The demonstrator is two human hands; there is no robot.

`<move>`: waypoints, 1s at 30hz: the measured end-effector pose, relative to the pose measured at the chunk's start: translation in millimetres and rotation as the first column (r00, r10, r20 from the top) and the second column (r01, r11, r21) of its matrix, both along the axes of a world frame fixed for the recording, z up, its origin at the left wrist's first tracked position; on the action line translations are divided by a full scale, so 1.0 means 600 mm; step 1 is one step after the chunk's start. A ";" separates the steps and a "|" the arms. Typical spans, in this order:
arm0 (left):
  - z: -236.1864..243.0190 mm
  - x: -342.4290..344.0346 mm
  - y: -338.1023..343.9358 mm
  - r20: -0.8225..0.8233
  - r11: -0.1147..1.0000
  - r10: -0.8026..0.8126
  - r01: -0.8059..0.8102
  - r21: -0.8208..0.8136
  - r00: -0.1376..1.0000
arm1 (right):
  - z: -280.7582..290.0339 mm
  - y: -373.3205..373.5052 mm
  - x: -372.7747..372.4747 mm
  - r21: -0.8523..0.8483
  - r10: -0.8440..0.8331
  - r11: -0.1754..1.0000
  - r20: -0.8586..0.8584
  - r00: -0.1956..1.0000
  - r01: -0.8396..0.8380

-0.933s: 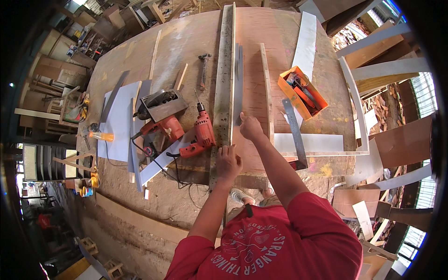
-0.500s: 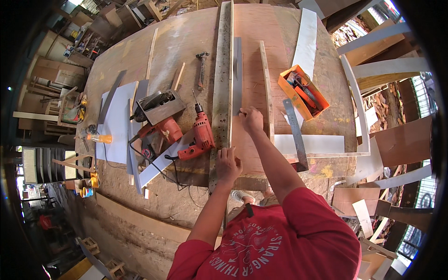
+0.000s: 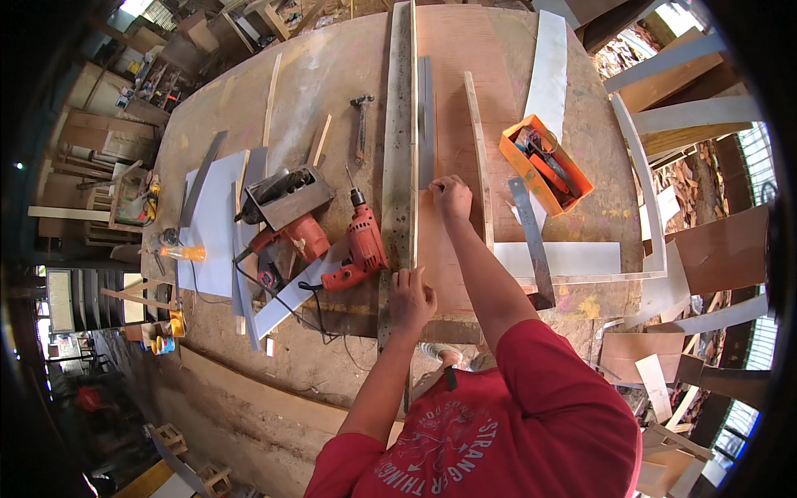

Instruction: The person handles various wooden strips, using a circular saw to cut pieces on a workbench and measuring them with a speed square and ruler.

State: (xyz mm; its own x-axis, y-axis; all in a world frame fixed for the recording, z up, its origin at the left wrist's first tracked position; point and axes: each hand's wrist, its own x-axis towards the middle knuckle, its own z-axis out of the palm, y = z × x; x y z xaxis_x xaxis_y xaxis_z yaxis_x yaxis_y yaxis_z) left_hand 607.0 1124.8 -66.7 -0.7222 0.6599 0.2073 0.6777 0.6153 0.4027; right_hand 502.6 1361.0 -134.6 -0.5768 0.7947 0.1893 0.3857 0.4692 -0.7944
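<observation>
A long narrow board (image 3: 398,133), with a pale raised strip along its right edge, runs away from me over the worktable. My left hand (image 3: 412,303) is curled over the near end of this board. Farther up, my right hand (image 3: 452,197) is closed at the near end of a thin grey strip (image 3: 425,116), which lies alongside the board. Its fingertips are partly hidden, but they appear to pinch the strip. Beneath the strip is a reddish plywood sheet (image 3: 465,50). To the right of my right hand lies a loose wooden batten (image 3: 476,141).
Left on the worktable (image 3: 224,108) are a red drill (image 3: 362,249), a red circular saw (image 3: 290,220), a hammer (image 3: 361,129) and an orange bottle (image 3: 187,252). On the right sit an orange tool box (image 3: 519,158), a metal straightedge (image 3: 531,236) and a white-faced L-shaped frame (image 3: 652,216).
The view has shifted slightly, moving the scene a little to the right and down. My right hand remains by the grey strip's end, its fingers more tucked. My left hand stays on the board.
</observation>
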 end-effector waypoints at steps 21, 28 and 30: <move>0.002 0.002 0.004 -0.063 1.000 -0.014 0.015 0.009 0.998 | -0.013 0.065 -0.077 -0.019 -0.050 0.999 0.058 0.997 0.051; 0.001 0.000 0.002 -0.048 1.000 -0.020 0.020 -0.002 0.999 | -0.012 0.085 -0.090 0.045 -0.034 0.998 -0.011 0.999 0.035; 0.001 0.000 0.003 -0.056 1.000 -0.018 0.018 0.000 0.998 | -0.012 0.088 -0.094 0.016 -0.030 0.999 0.018 0.999 0.030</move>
